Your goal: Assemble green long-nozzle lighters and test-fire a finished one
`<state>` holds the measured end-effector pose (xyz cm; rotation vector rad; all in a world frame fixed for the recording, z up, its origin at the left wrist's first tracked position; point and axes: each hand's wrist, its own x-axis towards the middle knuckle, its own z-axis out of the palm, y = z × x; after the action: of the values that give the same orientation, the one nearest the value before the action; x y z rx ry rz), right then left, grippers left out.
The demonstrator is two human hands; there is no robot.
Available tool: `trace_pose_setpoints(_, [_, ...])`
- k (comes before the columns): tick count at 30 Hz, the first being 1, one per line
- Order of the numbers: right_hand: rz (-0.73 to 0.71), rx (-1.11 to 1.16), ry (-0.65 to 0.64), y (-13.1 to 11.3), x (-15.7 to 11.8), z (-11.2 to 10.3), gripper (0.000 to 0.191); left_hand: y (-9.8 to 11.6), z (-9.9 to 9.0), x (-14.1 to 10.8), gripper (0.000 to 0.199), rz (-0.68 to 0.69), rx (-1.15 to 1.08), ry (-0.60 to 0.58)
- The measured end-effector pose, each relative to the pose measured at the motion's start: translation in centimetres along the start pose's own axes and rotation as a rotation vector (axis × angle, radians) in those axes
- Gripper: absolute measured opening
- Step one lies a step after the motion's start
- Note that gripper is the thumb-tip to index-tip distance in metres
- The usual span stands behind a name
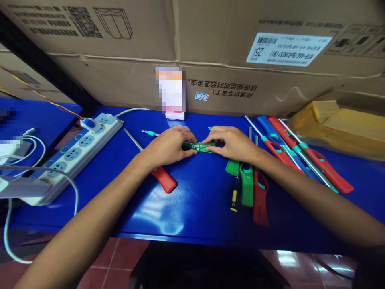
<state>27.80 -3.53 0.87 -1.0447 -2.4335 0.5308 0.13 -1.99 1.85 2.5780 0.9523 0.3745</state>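
Over the middle of the blue table, my left hand (172, 146) and my right hand (233, 142) pinch the two ends of a green lighter (199, 147) with its inner parts exposed. A thin metal rod (147, 132) shows beyond my left hand; whether it joins the lighter is hidden. Under my left wrist lies a long-necked red lighter (165, 180). Beside my right forearm are a green casing piece (232, 167), a black-and-yellow screwdriver (234, 196), another green lighter (247, 188) and a dark red lighter (260, 204). My fingers cover part of the held lighter.
Several red and blue lighters (325, 166) lie to the right, near a taped cardboard piece (345, 128). A phone (173, 94) leans on a large cardboard box (126, 80). On the left sits a power strip (80, 148) with white cables (73, 184). The blue table's front edge (180, 237) is near.
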Motion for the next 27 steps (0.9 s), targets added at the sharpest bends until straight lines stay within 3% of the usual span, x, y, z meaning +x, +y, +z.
trace_pose_setpoints(14, [0.076, 0.148, 0.082, 0.6, 0.2, 0.8, 0.016, -0.5, 1.2, 0.2, 0.019, 0.055, -0.147, 0.120])
trace_pose_setpoints(21, [0.160, 0.317, 0.094, 0.4, 0.4, 0.7, 0.013, -0.6, 1.2, 0.2, 0.016, 0.043, -0.120, 0.167])
trace_pose_setpoints(27, [0.143, 0.305, 0.112, 0.2, 0.3, 0.9, 0.013, -0.7, 1.2, 0.3, 0.015, 0.060, -0.118, 0.173])
